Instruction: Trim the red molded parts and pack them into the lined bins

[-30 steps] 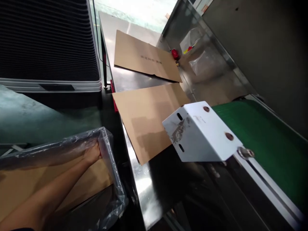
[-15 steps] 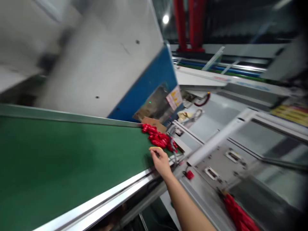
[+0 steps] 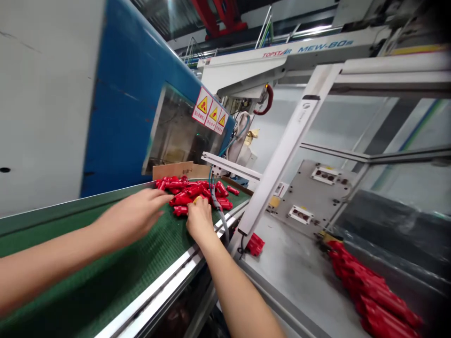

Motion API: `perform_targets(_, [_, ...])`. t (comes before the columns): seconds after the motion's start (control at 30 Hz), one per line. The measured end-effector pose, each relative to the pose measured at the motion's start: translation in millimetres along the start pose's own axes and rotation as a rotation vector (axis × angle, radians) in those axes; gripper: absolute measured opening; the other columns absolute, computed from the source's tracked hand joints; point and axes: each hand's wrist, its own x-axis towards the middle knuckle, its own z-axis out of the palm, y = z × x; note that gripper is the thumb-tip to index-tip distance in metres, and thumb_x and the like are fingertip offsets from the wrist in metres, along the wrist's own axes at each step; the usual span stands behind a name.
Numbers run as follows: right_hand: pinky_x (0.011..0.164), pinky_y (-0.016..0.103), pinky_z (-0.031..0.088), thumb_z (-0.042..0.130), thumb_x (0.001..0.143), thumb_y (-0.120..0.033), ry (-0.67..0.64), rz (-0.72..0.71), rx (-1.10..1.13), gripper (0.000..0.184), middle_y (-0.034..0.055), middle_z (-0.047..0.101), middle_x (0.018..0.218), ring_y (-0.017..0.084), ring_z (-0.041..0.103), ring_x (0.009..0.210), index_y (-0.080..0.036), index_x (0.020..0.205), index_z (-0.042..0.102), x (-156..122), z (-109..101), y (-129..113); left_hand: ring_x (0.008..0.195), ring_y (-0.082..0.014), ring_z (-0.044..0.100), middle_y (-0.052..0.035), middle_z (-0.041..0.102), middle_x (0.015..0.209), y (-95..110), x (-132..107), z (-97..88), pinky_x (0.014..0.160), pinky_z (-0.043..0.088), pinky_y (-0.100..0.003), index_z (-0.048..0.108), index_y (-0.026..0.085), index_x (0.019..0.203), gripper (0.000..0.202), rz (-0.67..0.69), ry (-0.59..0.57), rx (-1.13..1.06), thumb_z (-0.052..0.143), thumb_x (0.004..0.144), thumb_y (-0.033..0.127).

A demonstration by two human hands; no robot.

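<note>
As the hands go in: both are over the pile on the belt, and here's the close-up!

Left hand (image 3: 132,216): reaching in from the side, fingers loose and spread, grip open, fingertips (image 3: 165,198) just short of the pile.

Right hand (image 3: 200,218): right on top of the pile, fingers bunched around a yellow bit (image 3: 197,199). Is it gripped? Can't tell from here.

Red parts (image 3: 192,195): a loose heap of short pieces lying every which way, at the far edge of the belt, between the hands and the cardboard (image 3: 172,170).

Belt (image 3: 88,263): green, running under both forearms, with a metal rail along the near side.

Hose (image 3: 214,206): blue and grey lines dropping just beside the heap.

Behind: a blue machine (image 3: 123,117) with warning labels (image 3: 207,110), and a TOPSTAR beam (image 3: 282,58) overhead.

Off to the right: a white post (image 3: 282,155), a steel plate (image 3: 310,197), a red clump (image 3: 255,244) near the post's foot, and a long red row (image 3: 373,291) in the corner, slightly blurred.
</note>
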Motion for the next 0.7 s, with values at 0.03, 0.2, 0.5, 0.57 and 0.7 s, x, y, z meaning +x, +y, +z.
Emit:
perform_targets(0.03, [0.099,0.048,0.044,0.052,0.091,-0.005,-0.006,-0.005,0.0,0.029,0.0204,0.06,0.119,0.037,0.051,0.118,-0.012,0.108,0.074,-1,-1,2,0.121,-0.0307,0.062,-0.0164,0.065,0.134,1,27,17.2,0.103,0.052,-0.049,0.063,0.017,0.134,0.038,0.048,-0.042,0.032,0.056,0.097,0.012])
perform_targets(0.2, [0.097,0.04,0.047,0.063,0.091,-0.01,-0.055,-0.039,0.057,0.034,0.0126,0.064,0.115,0.031,0.056,0.111,-0.019,0.123,0.069,-2,1,17,0.106,-0.0315,0.064,-0.014,0.07,0.105,-15,99,84.5,0.094,0.053,-0.048,0.073,0.012,0.11,0.024,0.206,-0.202,0.096,0.062,0.089,0.009])
perform_targets(0.5, [0.1,0.034,0.048,0.078,0.085,-0.006,-0.03,-0.012,0.324,0.034,0.0063,0.068,0.11,0.025,0.059,0.11,-0.021,0.115,0.073,-18,-4,27,0.124,-0.0313,0.059,-0.0187,0.061,0.133,-46,80,81.4,0.106,0.047,-0.044,0.064,0.017,0.135,0.046,0.169,-0.188,-0.08,0.047,0.094,0.008])
perform_targets(0.57, [0.1,0.035,0.048,0.079,0.085,-0.005,-0.002,0.015,0.377,0.034,0.0056,0.069,0.109,0.024,0.06,0.109,-0.021,0.114,0.073,-27,-10,33,0.122,-0.0301,0.061,-0.0192,0.06,0.135,-52,63,71.0,0.103,0.049,-0.042,0.064,0.014,0.132,0.039,0.074,-0.135,-0.144,0.04,0.101,0.018])
perform_targets(0.7, [0.097,0.039,0.048,0.078,0.083,-0.004,0.051,0.112,0.488,0.034,0.0063,0.071,0.108,0.024,0.063,0.104,-0.019,0.114,0.074,-34,-17,35,0.083,-0.0225,0.071,-0.0066,0.073,0.098,-57,-6,42.9,0.074,0.055,-0.032,0.068,0.019,0.117,0.037,-0.099,-0.181,-0.293,0.04,0.106,0.04])
